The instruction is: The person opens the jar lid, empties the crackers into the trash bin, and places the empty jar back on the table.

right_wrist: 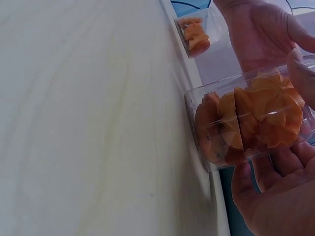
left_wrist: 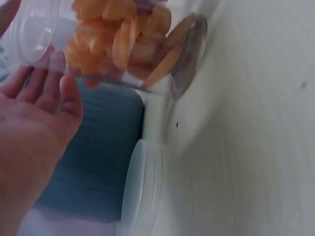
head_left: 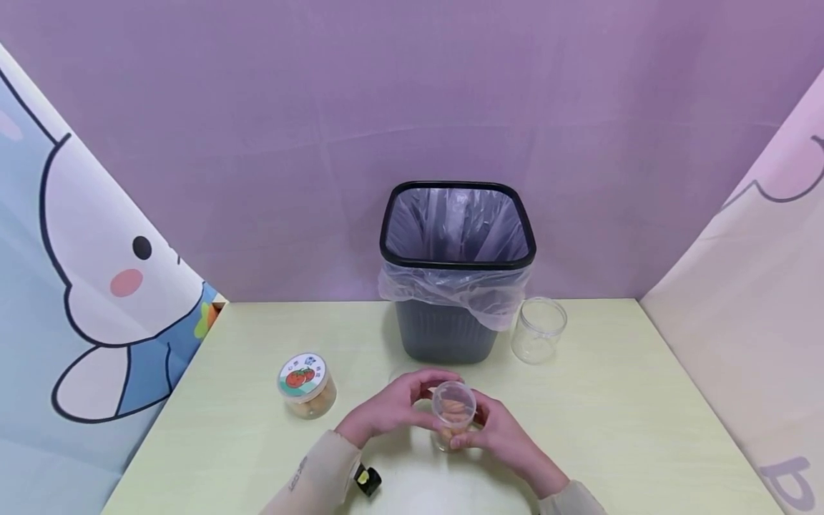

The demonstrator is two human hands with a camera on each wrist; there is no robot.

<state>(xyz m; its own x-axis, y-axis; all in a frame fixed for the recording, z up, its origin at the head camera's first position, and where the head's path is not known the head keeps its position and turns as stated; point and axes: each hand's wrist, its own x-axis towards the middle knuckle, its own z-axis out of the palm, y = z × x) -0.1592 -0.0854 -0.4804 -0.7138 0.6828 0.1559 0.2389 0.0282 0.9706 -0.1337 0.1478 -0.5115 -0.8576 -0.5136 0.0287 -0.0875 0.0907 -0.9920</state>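
A clear plastic jar (head_left: 454, 402) with orange-brown cookies (right_wrist: 266, 115) inside stands upright between both hands, low over the table. My left hand (head_left: 407, 402) holds its left side near the upper rim, thumb in front and fingers behind. From the right, my right hand (head_left: 504, 438) grips the jar, its thumb across the front and its fingers around the far side. A round whitish lid (left_wrist: 142, 187) lies beyond the left hand, close to the bin, mostly covered by that hand in the head view.
Behind the hands stands a dark bin (head_left: 447, 332) with a clear liner. An empty clear jar (head_left: 539, 330) is to its right. On the left sits a closed cookie jar (head_left: 307, 386) with a tomato-print lid. A small black object (head_left: 368, 481) is by the left sleeve.
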